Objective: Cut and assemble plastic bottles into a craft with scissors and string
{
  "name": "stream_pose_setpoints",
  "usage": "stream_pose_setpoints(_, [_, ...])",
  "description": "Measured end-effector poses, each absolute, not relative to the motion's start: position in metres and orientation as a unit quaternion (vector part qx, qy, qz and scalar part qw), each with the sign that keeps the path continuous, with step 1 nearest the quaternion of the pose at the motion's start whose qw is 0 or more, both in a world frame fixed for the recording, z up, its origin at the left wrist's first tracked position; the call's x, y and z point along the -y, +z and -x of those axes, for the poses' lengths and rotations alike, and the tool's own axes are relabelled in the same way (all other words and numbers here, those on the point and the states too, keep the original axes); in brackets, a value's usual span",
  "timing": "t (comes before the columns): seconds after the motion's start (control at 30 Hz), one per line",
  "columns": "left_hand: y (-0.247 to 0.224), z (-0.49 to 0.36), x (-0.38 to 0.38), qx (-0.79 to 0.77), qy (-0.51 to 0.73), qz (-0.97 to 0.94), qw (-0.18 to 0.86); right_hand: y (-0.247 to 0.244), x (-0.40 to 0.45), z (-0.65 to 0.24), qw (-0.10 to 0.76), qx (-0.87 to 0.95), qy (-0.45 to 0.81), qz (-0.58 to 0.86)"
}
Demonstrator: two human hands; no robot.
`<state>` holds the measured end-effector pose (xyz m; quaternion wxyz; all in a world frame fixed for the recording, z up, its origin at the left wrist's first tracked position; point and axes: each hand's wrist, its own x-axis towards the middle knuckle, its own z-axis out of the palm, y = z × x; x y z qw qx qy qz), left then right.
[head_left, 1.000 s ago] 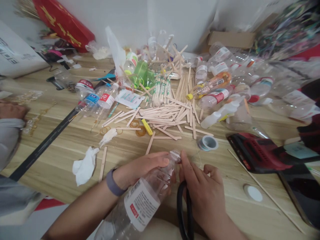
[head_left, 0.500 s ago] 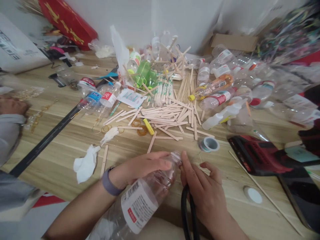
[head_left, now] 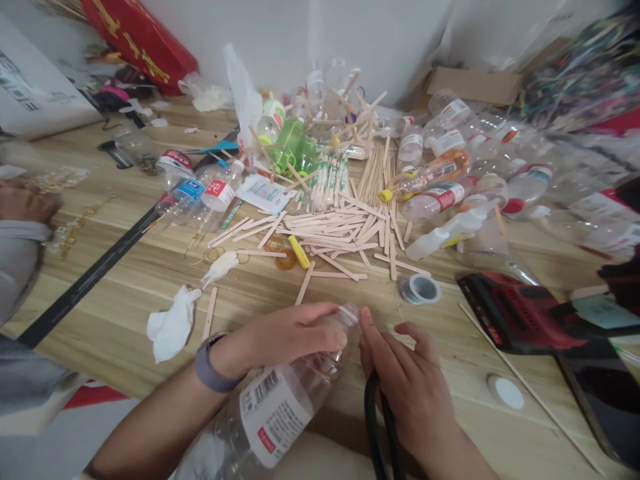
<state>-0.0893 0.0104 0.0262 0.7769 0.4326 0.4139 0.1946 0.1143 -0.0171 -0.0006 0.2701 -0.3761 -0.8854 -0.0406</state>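
Observation:
My left hand (head_left: pixel 295 337) is wrapped round the neck end of a clear plastic bottle (head_left: pixel 276 417) with a white label, lying slantwise over my lap. The bottle's open mouth points up and right. Right beside it, my right hand (head_left: pixel 413 383) has a black looped handle (head_left: pixel 371 417) running down from its curled fingers; the tool's other end is hidden. The right fingertips are close to the bottle mouth, and a thin thread runs near them from a grey spool (head_left: pixel 420 289) on the wooden table (head_left: pixel 250 300).
Beyond my hands lie flat wooden sticks (head_left: pixel 330 230), a yellow-handled tool (head_left: pixel 299 252) and many plastic bottles (head_left: pixel 435 193). A red and black power tool (head_left: pixel 515 313), a white cap (head_left: pixel 506 391) and a phone (head_left: pixel 605 400) are right. Another person's hand (head_left: pixel 27 203) rests left.
The bottle and my left hand have shifted slightly left, opening a small gap between the bottle mouth and my right fingertips. The view has tilted a little.

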Motion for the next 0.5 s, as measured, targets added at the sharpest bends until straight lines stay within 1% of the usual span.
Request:
stream_pose_setpoints(0.2, [0.0273,0.0929,-0.009,-0.43,0.176,-0.509,0.724,-0.0109,0.0184,-0.1157,0.3,0.873,0.011,0.384])
stream_pose_setpoints(0.3, [0.0293,0.0931,-0.0088,-0.426,0.171,-0.533,0.711,-0.0114,0.0178,-0.1147,0.309,0.873,-0.003,0.378])
stream_pose_setpoints(0.5, [0.0345,0.0938,-0.0092,-0.446,0.152,-0.57,0.673,-0.0018,0.016,-0.1142,0.295,0.883,-0.023,0.363])
